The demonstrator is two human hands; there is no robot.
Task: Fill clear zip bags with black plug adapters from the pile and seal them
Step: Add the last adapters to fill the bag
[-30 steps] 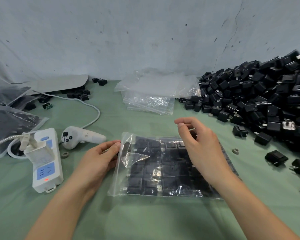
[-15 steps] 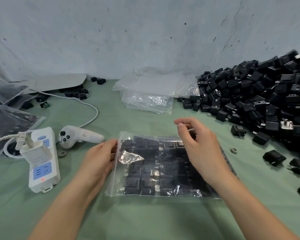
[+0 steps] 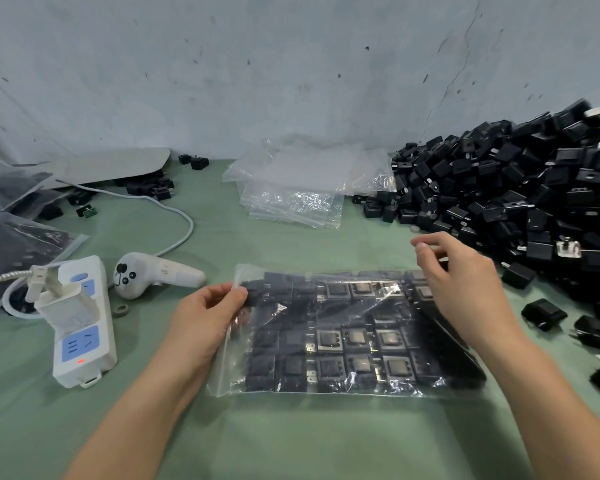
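A clear zip bag (image 3: 347,337) lies flat on the green table, packed with rows of black plug adapters. My left hand (image 3: 205,320) pinches the bag's left edge between thumb and fingers. My right hand (image 3: 465,289) hovers over the bag's far right corner with its fingers curled; whether it grips the plastic is hidden. A large pile of loose black plug adapters (image 3: 520,199) rises at the right against the wall. A stack of empty clear bags (image 3: 302,188) lies behind the filled bag.
A white power strip (image 3: 80,323) with a plugged-in charger and a white handheld controller (image 3: 149,275) sit at the left. Filled bags (image 3: 11,251) lie at the far left. Loose adapters (image 3: 544,313) are scattered at the right. A grey wall stands behind.
My left hand has shifted from the bag's folded corner to pinching its left edge, and the plastic there now lies flatter. My right hand has stayed near the far right corner.
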